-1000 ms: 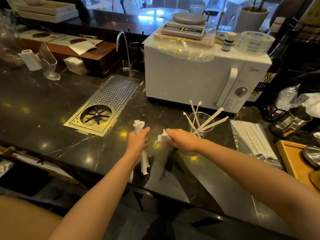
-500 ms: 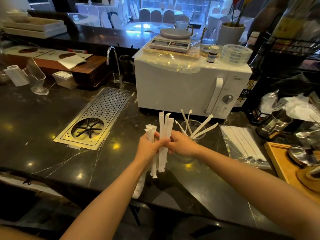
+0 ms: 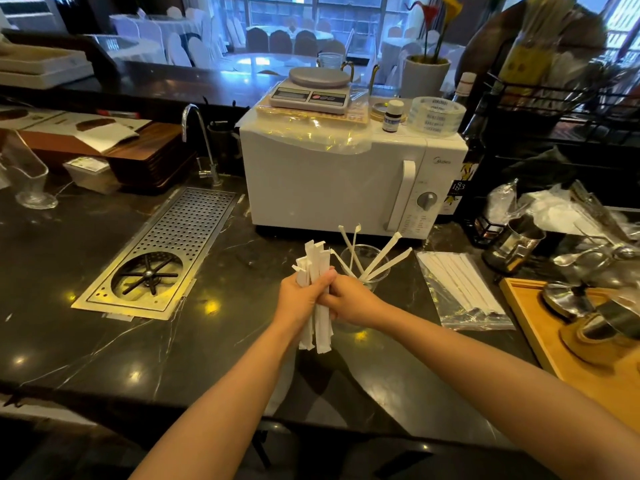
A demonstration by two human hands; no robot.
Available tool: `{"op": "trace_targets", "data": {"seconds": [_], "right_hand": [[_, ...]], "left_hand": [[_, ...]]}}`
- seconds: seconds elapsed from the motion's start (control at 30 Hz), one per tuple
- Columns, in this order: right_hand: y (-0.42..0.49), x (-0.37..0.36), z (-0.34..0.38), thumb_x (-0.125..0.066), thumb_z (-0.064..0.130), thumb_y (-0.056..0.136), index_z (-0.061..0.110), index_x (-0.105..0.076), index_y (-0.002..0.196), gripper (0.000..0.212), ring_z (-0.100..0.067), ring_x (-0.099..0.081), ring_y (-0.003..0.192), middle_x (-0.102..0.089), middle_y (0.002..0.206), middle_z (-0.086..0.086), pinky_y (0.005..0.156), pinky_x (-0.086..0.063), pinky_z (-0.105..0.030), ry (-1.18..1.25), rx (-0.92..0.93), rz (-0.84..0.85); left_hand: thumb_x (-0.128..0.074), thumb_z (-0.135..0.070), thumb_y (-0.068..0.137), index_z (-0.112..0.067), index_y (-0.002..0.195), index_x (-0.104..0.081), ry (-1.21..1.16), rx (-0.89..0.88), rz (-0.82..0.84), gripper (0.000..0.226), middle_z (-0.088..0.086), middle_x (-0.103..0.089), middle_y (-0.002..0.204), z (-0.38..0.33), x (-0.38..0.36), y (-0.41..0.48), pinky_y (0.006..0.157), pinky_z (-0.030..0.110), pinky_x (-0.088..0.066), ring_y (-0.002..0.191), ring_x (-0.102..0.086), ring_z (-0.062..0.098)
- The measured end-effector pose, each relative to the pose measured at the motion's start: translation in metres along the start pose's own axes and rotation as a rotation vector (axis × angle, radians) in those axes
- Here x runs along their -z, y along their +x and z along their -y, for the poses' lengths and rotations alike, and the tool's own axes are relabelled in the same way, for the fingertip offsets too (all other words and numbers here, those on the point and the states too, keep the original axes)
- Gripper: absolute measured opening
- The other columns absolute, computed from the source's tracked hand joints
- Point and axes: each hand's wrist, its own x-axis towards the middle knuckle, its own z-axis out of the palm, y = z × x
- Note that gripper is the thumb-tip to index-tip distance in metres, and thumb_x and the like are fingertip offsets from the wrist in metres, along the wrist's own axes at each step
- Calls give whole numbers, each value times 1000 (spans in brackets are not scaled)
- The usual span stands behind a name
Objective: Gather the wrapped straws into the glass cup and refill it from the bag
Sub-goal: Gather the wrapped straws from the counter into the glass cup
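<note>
A bundle of white paper-wrapped straws (image 3: pixel 316 263) stands upright above the dark counter, gripped around its middle by my left hand (image 3: pixel 300 299). My right hand (image 3: pixel 349 303) presses against the bundle from the right, fingers wrapped around it too. Just behind my right hand stands the clear glass cup (image 3: pixel 363 263), with several wrapped straws leaning out of it. To the right lies the clear plastic bag (image 3: pixel 464 292) of wrapped straws, flat on the counter.
A white microwave (image 3: pixel 332 181) with a scale on top stands behind the cup. A steel rinser tray (image 3: pixel 180 244) is set into the counter at left, beside a tap. A wooden tray (image 3: pixel 540 337) with metal ware sits at right.
My right hand lifted loose straws off the counter and brought them against those in my left hand. Both hands now hold one upright bundle, raised a little higher near the cup.
</note>
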Motion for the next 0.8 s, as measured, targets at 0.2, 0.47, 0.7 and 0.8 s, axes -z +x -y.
{"op": "trace_targets", "data": {"seconds": [0.2, 0.47, 0.7, 0.8], "right_hand": [[2, 1, -11, -48, 24, 92, 5, -57, 109, 27, -28, -64, 90, -66, 99, -16, 82, -53, -37, 14, -13, -41], [1, 0, -16, -69, 19, 77, 11, -48, 121, 49, -8, -59, 88, -58, 92, 9, 75, -50, -19, 163, -36, -25], [-3, -13, -17, -63, 4, 80, 9, -43, 127, 52, -11, -53, 102, -56, 113, -3, 72, -49, -13, 312, -36, -116], [-4, -16, -22, -59, 2, 83, 9, -43, 128, 48, -14, -52, 108, -57, 119, -8, 83, -44, -19, 336, -36, -137]], "left_hand": [[-61, -19, 83, -16, 90, -64, -13, 37, 19, 8, 4, -65, 82, 2, -5, 4, 78, 41, -55, 82, -65, 20], [-57, -21, 87, -20, 84, -60, 67, -5, 49, 4, 3, -63, 84, -4, -7, 4, 76, 29, -53, 85, -63, 18], [-55, -19, 87, 5, 107, -59, 166, -46, 68, 32, 16, -63, 95, -3, -12, -1, 87, 40, -51, 97, -63, 28], [-59, -12, 84, -1, 95, -64, 226, -44, 108, 16, 13, -65, 89, -2, -8, -2, 84, 37, -51, 90, -64, 24]]}}
